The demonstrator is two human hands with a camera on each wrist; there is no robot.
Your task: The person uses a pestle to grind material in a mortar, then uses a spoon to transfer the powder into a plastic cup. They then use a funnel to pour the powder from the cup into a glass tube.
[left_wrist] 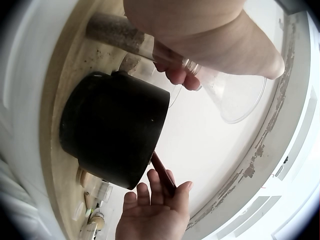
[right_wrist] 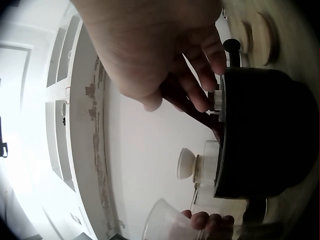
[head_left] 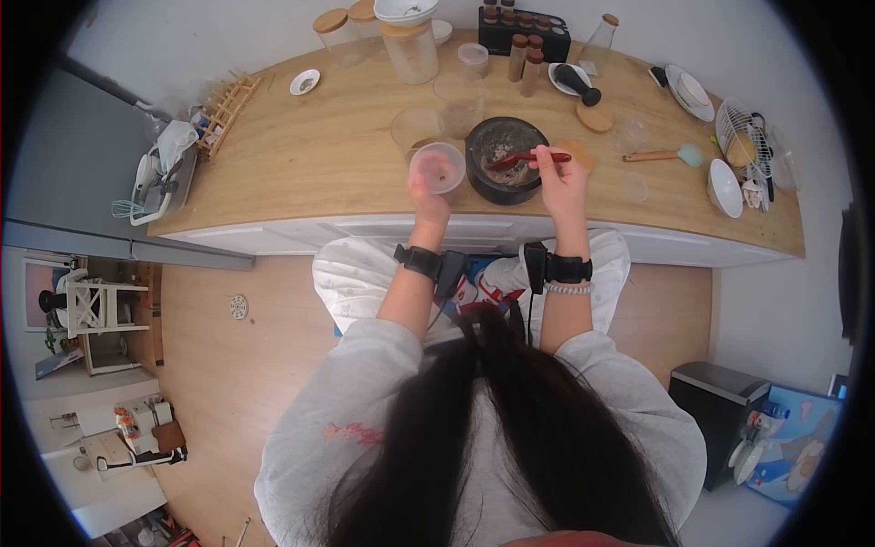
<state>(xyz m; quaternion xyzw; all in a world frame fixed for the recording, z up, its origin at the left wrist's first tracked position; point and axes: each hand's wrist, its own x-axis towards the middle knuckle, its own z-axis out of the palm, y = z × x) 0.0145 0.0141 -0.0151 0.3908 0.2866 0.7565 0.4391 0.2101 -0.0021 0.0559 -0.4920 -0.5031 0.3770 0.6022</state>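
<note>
My left hand [head_left: 428, 202] grips a clear funnel [head_left: 437, 168] around its narrow neck, wide mouth facing up. Below that hand, the left wrist view shows a slim glass bottle [left_wrist: 115, 32] partly filled with brown powder, lined up under the funnel. To the right stands a black mortar [head_left: 483, 188] with greyish-brown ground matter [head_left: 510, 144] inside. In my right hand [head_left: 564, 190], thumb and fingers pinch the handle of a dark red spoon [head_left: 553, 158]. The spoon slants over the mortar's rim, its bowl down inside.
Behind the funnel are clear glass containers [head_left: 461, 98]. A black pestle [head_left: 580, 84] lies across a white plate [head_left: 560, 71] at the back. Rightward are a spatula [head_left: 688, 156] and a white bowl [head_left: 725, 189]. Spice jars [head_left: 518, 56] and a wooden-lidded canister [head_left: 412, 59] stand along the wall.
</note>
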